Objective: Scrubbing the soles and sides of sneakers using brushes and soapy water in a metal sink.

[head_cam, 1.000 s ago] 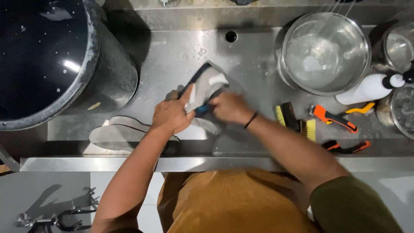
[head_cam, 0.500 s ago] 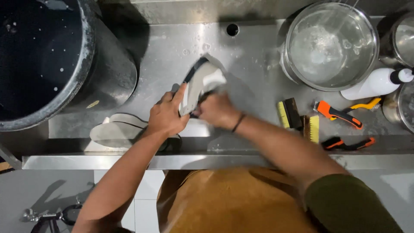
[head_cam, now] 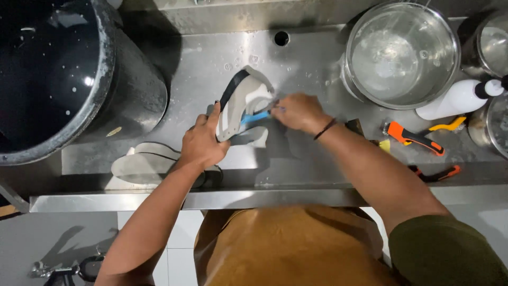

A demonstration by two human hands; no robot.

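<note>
My left hand (head_cam: 203, 143) grips a white and grey shoe (head_cam: 241, 103) with a black rim, held tilted above the wet steel sink (head_cam: 296, 58). My right hand (head_cam: 297, 112) holds a small brush with a blue handle (head_cam: 255, 116) against the shoe's side. A second shoe (head_cam: 145, 163) lies sole-up on the sink floor just left of my left wrist.
A large black drum (head_cam: 63, 69) of dark water stands at the left. A steel bowl (head_cam: 402, 53) of water sits at the right, with a white bottle (head_cam: 455, 100), an orange-handled brush (head_cam: 415, 137) and other brushes beside it. The drain hole (head_cam: 281, 38) is at the back.
My right hand has moved right and away along the shoe with the brush. The left hand has turned the shoe slightly, keeping its grip.
</note>
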